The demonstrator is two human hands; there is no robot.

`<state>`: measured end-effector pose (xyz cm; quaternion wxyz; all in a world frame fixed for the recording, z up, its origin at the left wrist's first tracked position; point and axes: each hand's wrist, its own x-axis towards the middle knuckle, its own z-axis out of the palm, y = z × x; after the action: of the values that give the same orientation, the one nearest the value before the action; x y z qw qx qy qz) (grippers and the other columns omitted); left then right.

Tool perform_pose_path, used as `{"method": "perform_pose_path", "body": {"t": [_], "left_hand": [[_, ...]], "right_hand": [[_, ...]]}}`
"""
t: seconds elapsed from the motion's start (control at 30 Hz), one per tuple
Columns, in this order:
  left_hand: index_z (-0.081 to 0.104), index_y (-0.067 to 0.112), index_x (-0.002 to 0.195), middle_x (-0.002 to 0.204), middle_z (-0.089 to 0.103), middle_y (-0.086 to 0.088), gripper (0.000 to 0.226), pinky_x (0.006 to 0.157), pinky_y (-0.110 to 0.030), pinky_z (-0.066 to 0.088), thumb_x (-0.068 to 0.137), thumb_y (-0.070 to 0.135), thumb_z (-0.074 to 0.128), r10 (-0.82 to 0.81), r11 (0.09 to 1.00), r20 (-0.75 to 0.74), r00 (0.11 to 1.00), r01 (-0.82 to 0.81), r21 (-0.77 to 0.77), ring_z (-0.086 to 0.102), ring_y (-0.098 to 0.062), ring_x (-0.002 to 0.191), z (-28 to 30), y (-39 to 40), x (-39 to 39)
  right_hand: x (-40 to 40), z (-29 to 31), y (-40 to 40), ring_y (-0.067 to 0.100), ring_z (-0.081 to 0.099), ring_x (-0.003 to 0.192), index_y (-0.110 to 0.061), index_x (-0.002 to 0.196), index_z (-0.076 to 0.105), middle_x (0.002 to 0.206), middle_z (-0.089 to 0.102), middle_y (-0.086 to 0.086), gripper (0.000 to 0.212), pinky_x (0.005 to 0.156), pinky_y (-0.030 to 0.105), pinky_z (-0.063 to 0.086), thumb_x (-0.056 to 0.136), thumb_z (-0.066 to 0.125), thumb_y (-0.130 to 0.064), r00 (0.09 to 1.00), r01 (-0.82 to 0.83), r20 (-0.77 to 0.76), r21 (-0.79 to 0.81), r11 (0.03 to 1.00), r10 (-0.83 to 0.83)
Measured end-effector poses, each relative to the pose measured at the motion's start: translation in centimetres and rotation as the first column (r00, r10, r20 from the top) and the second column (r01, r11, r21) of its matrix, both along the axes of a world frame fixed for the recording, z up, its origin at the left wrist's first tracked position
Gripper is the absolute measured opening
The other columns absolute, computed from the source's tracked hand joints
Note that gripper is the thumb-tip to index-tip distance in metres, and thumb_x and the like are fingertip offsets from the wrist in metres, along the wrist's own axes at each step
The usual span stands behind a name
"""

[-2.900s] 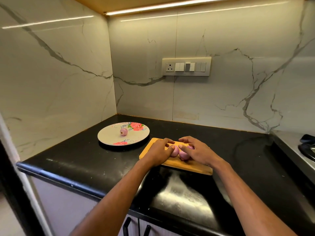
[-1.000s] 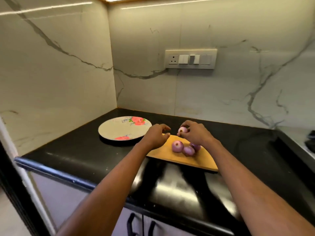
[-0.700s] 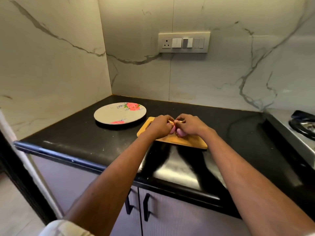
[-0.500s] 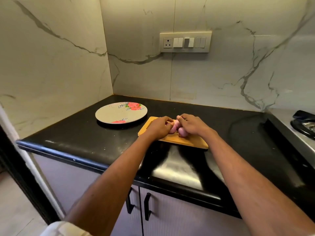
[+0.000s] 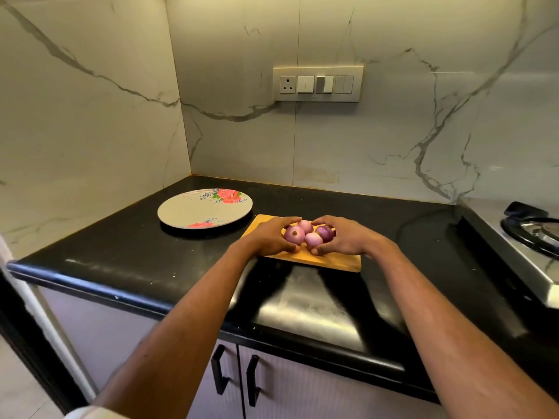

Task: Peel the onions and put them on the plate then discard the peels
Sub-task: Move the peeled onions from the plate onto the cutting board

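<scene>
Four peeled purple onions (image 5: 308,234) sat cupped between both hands (image 5: 311,237), grasped over the board (image 5: 338,260); half a second earlier they were mostly hidden.

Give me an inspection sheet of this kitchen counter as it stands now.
Surface: black countertop, glossy.
Job's things: four onions bunched over the wooden cutting board; flowered plate to its left, bare; peels not seen.
Clutter: nothing seen.
Hands: left hand and right hand cup the onions from either side.
Cables: nothing seen.
Surroundings: marble walls, switch panel, stove burner at right, cabinet doors below.
</scene>
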<state>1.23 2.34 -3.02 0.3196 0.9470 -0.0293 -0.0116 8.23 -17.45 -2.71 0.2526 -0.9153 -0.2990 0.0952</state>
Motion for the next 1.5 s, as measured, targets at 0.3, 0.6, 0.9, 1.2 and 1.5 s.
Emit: {"method": "perform_pose_path", "body": {"t": [0.3, 0.6, 0.9, 1.2, 1.5], "left_hand": [[0.04, 0.019, 0.148, 0.134, 0.056, -0.009, 0.075, 0.103, -0.036, 0.05, 0.084, 0.017, 0.079, 0.058, 0.997, -0.03, 0.998, -0.059, -0.05, 0.06, -0.024, 0.116, 0.4, 0.5, -0.1], [0.038, 0.021, 0.148, 0.139, 0.051, -0.01, 0.078, 0.101, -0.035, 0.053, 0.083, 0.017, 0.081, 0.042, 0.993, -0.024, 0.999, -0.044, -0.11, 0.06, -0.025, 0.118, 0.1, 0.8, 0.1], [0.043, 0.024, 0.145, 0.134, 0.056, -0.006, 0.071, 0.098, -0.032, 0.053, 0.084, 0.019, 0.079, 0.085, 0.986, 0.017, 0.996, -0.082, -0.145, 0.062, -0.022, 0.113, -0.5, 1.2, -0.1], [0.043, 0.024, 0.144, 0.133, 0.054, -0.005, 0.068, 0.098, -0.03, 0.052, 0.086, 0.02, 0.078, 0.078, 0.982, 0.014, 0.997, -0.074, -0.173, 0.06, -0.021, 0.115, -0.4, 0.9, -0.6], [0.052, 0.021, 0.14, 0.134, 0.057, -0.005, 0.055, 0.103, -0.036, 0.05, 0.09, 0.036, 0.072, 0.142, 0.975, 0.132, 0.981, -0.115, -0.193, 0.057, -0.019, 0.117, -1.3, 0.2, -1.3]], "right_hand": [[0.7, 0.9, 1.3, 0.021, 0.044, 0.131, -0.026, 0.149, 0.037, 0.145, 0.044, 0.001, 0.075, 0.116, 0.042, 0.039, 0.085, 0.071, -0.005, 0.977, -0.079, -0.194, 0.065, 0.995, 0.09], [1.1, 0.1, 1.3, 0.02, 0.043, 0.131, -0.027, 0.152, 0.032, 0.151, 0.038, 0.003, 0.077, 0.112, 0.037, 0.041, 0.087, 0.068, -0.008, 0.977, -0.091, -0.185, 0.08, 0.993, 0.104], [1.2, -0.4, 0.5, 0.015, 0.047, 0.126, -0.027, 0.147, 0.04, 0.145, 0.046, -0.003, 0.074, 0.105, 0.028, 0.039, 0.085, 0.079, -0.02, 0.986, -0.071, -0.143, 0.141, 0.987, 0.092], [0.8, -0.2, 0.6, 0.015, 0.045, 0.128, -0.028, 0.148, 0.037, 0.148, 0.043, -0.001, 0.073, 0.108, 0.03, 0.039, 0.087, 0.078, -0.027, 0.98, -0.083, -0.17, 0.126, 0.989, 0.104], [-0.5, -1.6, 1.0, 0.019, 0.048, 0.129, -0.027, 0.147, 0.042, 0.15, 0.045, 0.004, 0.058, 0.107, 0.032, 0.04, 0.096, 0.06, -0.049, 0.999, 0.046, 0.01, 0.188, 0.981, -0.049]]}}
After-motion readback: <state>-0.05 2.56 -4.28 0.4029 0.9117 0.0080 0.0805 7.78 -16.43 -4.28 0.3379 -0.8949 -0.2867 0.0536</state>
